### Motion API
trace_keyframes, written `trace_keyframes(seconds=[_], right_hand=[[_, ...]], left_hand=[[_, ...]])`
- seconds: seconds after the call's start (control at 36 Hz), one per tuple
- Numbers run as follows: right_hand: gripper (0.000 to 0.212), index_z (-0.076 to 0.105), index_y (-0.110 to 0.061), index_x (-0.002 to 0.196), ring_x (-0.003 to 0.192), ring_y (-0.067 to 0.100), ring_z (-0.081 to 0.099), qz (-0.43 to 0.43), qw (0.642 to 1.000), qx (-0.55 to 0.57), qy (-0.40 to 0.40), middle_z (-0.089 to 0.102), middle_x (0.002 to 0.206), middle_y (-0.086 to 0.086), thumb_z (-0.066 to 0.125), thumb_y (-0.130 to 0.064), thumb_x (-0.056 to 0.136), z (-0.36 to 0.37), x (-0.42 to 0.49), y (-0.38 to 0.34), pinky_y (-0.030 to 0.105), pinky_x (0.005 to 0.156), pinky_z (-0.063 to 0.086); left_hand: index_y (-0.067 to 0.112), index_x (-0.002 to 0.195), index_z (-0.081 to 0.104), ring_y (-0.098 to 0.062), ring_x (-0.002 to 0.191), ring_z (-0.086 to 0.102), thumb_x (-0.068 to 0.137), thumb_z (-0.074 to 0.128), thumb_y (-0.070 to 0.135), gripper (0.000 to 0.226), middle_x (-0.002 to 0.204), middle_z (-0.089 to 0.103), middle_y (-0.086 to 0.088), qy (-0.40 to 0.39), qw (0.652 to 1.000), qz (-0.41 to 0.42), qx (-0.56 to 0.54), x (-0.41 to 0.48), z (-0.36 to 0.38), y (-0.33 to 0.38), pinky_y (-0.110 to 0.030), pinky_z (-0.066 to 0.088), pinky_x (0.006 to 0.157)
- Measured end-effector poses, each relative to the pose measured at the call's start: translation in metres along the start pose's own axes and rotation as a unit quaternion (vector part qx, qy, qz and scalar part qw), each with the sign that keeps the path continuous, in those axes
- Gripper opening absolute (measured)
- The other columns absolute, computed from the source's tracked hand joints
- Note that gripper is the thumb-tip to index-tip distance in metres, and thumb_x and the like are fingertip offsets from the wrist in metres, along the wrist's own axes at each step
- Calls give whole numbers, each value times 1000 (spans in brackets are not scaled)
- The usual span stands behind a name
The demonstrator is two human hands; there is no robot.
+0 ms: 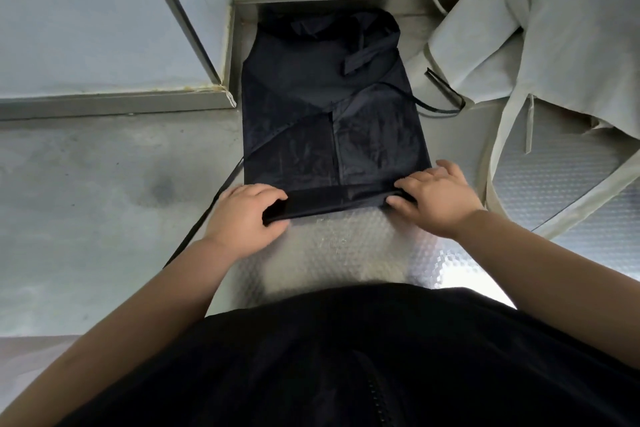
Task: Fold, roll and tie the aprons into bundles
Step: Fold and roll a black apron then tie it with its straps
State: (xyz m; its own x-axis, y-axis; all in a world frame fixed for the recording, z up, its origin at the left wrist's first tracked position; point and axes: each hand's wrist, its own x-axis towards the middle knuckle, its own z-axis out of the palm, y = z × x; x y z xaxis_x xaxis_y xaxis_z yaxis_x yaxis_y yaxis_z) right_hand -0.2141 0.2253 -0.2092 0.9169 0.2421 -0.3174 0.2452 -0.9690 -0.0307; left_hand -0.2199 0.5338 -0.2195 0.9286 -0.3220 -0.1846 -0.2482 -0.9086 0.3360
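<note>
A dark navy apron (329,107) lies folded into a long narrow strip on the textured metal table (332,253), running away from me. Its near edge is turned over into a short flat roll (332,199). My left hand (242,215) grips the roll's left end, with the thumb under and the fingers over it. At the right end, my right hand (434,198) pinches the roll in the same way. A dark strap (204,218) trails off the apron's left side toward me, and another loops out at the right (440,109).
A heap of pale beige aprons (540,45) with long ties lies on the table at the right. Left of the table is grey floor (104,184) and a metal frame (114,102). A wall rises behind the table. My dark clothing fills the bottom.
</note>
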Motion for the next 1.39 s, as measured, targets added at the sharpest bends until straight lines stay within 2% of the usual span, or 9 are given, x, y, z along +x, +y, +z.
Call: trace_keyframes(seconds=[0.11, 0.31, 0.58, 0.75, 0.86, 0.94, 1.08, 1.19, 1.39], right_hand=[[55, 56, -26, 110, 93, 20, 58, 33, 988, 139, -63, 64, 95, -3, 48, -71, 79, -11, -3, 7, 31, 81, 46], [21, 51, -24, 74, 75, 18, 53, 62, 967, 229, -98, 52, 72, -6, 62, -37, 87, -16, -4, 6, 22, 55, 34], [56, 36, -15, 133, 97, 29, 55, 208, 931, 295, -57, 51, 121, 11, 65, -25, 86, -4, -6, -8, 33, 75, 45], [47, 37, -32, 141, 134, 27, 27, -11, 999, -43, -6, 29, 148, 2, 43, -31, 95, 2, -17, -27, 41, 112, 17], [79, 15, -32, 150, 144, 22, 11, -6, 994, 1, -105, 11, 158, -4, 35, -72, 85, 16, -27, -24, 39, 116, -5], [64, 23, -31, 148, 141, 18, 24, -14, 997, 14, -76, 20, 156, -4, 35, -61, 92, 16, -27, -21, 34, 117, 4], [36, 57, -22, 106, 109, 21, 56, -28, 999, 27, -5, 63, 114, -3, 29, -43, 100, 7, -26, -19, 32, 100, 29], [36, 47, -25, 86, 78, 20, 56, -8, 991, 109, -81, 55, 75, -7, 38, -59, 91, -7, -26, -10, 31, 69, 42], [24, 57, -19, 107, 90, 21, 56, 64, 970, 225, -59, 62, 97, 2, 55, -38, 92, -5, -15, 0, 27, 74, 40]], left_hand=[[23, 108, 70, -11, 96, 60, 92, 56, 37, 26, 102, 68, 10, -51, 985, -93, -136, 0, -17, 4, -26, 44, 84], [7, 93, 67, -16, 76, 53, 94, 56, 30, 25, 84, 61, -6, -89, 929, -212, -290, -4, -17, -12, -25, 36, 66], [14, 120, 52, -32, 103, 55, 90, 60, 36, 38, 116, 58, -9, 71, 960, -263, -68, -12, 8, 0, -37, 44, 79], [14, 129, 58, -36, 121, 50, 79, 56, -11, 56, 130, 57, -12, 70, 995, 26, 72, -21, 24, -4, -46, 41, 96], [22, 140, 44, -21, 138, 32, 87, 30, 55, 64, 147, 40, 1, -31, 998, 13, 57, -25, 17, -2, -41, 24, 111], [29, 142, 37, -19, 133, 36, 69, 34, 79, 88, 147, 36, 8, -61, 994, 10, 95, -26, 12, 0, -38, 23, 109], [30, 128, 54, -17, 114, 54, 80, 50, 57, 56, 128, 54, 10, -24, 996, 6, 80, -21, 4, 4, -33, 31, 97], [25, 118, 65, -18, 94, 60, 93, 52, 37, 30, 110, 67, 5, -60, 995, -75, -40, -17, -14, 8, -26, 42, 77], [20, 122, 61, -20, 112, 55, 98, 46, 27, 29, 120, 63, -1, -101, 971, -147, -160, -7, -18, -6, -28, 40, 91]])
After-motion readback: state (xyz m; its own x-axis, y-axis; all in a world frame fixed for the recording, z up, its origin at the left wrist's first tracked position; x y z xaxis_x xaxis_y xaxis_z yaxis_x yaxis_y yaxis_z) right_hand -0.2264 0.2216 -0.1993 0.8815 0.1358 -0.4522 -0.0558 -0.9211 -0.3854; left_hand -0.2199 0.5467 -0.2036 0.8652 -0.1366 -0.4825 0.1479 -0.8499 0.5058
